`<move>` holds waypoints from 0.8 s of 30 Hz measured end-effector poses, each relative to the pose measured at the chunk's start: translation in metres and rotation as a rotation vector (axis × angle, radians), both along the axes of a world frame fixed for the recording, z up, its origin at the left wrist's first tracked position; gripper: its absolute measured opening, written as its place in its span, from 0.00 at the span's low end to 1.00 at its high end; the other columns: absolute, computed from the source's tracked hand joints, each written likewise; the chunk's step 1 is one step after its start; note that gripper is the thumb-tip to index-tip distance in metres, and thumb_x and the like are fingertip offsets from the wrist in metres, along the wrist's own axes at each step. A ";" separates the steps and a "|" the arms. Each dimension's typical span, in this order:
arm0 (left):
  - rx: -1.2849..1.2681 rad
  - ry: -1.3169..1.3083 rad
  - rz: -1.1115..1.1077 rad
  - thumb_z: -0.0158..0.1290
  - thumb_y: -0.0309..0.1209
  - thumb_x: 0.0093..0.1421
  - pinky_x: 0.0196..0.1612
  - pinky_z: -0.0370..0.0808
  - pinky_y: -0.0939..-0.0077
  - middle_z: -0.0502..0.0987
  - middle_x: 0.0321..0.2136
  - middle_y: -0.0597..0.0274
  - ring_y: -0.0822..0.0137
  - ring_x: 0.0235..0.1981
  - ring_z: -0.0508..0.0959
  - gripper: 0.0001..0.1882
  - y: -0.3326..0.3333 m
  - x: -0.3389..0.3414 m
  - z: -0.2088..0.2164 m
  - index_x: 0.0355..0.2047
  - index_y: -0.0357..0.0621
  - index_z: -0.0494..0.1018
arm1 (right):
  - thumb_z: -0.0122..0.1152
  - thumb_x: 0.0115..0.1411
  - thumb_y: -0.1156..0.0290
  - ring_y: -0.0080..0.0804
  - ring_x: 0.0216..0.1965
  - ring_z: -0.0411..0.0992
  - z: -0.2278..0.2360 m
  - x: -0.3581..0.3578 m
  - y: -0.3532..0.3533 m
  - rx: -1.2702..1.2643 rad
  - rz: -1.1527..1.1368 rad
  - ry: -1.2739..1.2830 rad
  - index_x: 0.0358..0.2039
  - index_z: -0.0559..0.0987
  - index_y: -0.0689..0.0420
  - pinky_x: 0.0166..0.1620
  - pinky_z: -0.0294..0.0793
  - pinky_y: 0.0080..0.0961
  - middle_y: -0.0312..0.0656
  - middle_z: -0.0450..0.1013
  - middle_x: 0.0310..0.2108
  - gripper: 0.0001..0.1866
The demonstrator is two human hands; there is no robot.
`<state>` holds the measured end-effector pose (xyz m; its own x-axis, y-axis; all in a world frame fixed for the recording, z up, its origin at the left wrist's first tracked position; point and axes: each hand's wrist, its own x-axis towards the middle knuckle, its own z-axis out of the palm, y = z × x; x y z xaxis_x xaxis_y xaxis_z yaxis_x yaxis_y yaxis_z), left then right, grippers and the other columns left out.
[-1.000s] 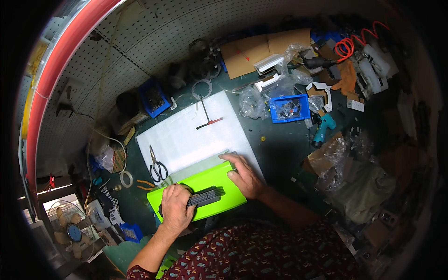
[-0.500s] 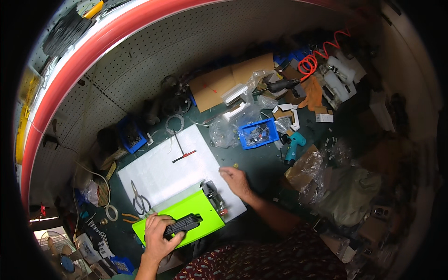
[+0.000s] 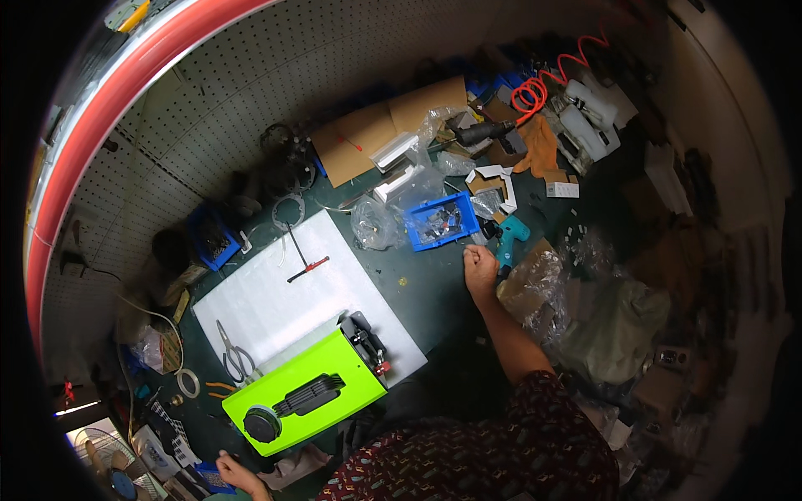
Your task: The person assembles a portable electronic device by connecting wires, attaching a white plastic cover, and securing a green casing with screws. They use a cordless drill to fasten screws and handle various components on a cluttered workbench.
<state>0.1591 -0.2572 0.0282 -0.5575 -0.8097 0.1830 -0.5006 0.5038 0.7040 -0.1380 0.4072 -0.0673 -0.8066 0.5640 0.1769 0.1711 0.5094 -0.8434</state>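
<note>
A bright green casing (image 3: 359, 380) with a black grille-like handle (image 3: 309, 394) and a round black knob (image 3: 262, 424) lies across the near edge of a white foam sheet (image 3: 276, 292). Black fittings and a small red part sit at its right end. My left hand (image 3: 241, 476) is off the casing, low at the left beside a small blue bin (image 3: 215, 478); its fingers are too foreshortened to read. My right hand (image 3: 481, 271) is closed, next to a teal cordless drill (image 3: 511, 242) and below a blue parts bin (image 3: 416, 237). Anything inside its fingers is hidden.
Scissors (image 3: 237, 361) and a red-black T-handle tool (image 3: 307, 269) lie on the foam. A tape roll (image 3: 188, 383) and orange-handled pliers (image 3: 220, 387) are at the left. Plastic wrap (image 3: 535, 288) lies to the right; flat cardboard (image 3: 351, 150) and a red coiled hose (image 3: 528, 98) are behind.
My left hand has let go of the casing's handle and drawn back to the lower left, uncovering the knob. My right hand has moved right and away from me, toward the drill. The view has shifted.
</note>
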 end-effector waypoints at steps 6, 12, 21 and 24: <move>0.332 -0.259 -0.065 0.53 0.21 0.66 0.33 0.71 0.74 0.77 0.24 0.67 0.76 0.29 0.72 0.09 0.010 0.058 -0.060 0.26 0.36 0.74 | 0.61 0.63 0.65 0.53 0.41 0.81 -0.113 0.020 0.053 0.818 0.300 -0.111 0.38 0.87 0.60 0.52 0.79 0.51 0.54 0.83 0.34 0.13; 0.202 -0.341 -0.259 0.62 0.29 0.62 0.34 0.73 0.68 0.74 0.24 0.61 0.67 0.26 0.73 0.10 0.020 0.062 -0.032 0.32 0.37 0.74 | 0.59 0.67 0.73 0.65 0.42 0.78 -0.066 0.004 -0.008 0.640 0.342 -0.495 0.36 0.80 0.62 0.45 0.78 0.54 0.60 0.79 0.39 0.06; -0.053 -0.744 -0.189 0.64 0.27 0.52 0.59 0.74 0.48 0.73 0.54 0.43 0.40 0.58 0.72 0.37 0.006 0.022 -0.060 0.64 0.43 0.66 | 0.66 0.56 0.71 0.60 0.32 0.79 -0.072 0.060 0.013 0.448 0.343 -0.338 0.28 0.76 0.67 0.40 0.77 0.50 0.59 0.78 0.27 0.12; 0.063 -0.845 -0.076 0.66 0.28 0.50 0.61 0.71 0.45 0.70 0.56 0.43 0.38 0.59 0.71 0.48 -0.006 0.028 -0.084 0.71 0.46 0.58 | 0.65 0.58 0.70 0.37 0.23 0.75 -0.073 0.075 0.002 0.135 0.240 -0.437 0.28 0.77 0.64 0.32 0.80 0.42 0.45 0.74 0.20 0.10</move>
<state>0.1871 -0.2630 -0.0555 -0.5399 -0.7593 -0.3632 -0.8370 0.5298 0.1365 -0.0633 0.4096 -0.1406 -0.9254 0.3493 -0.1470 0.3577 0.6767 -0.6436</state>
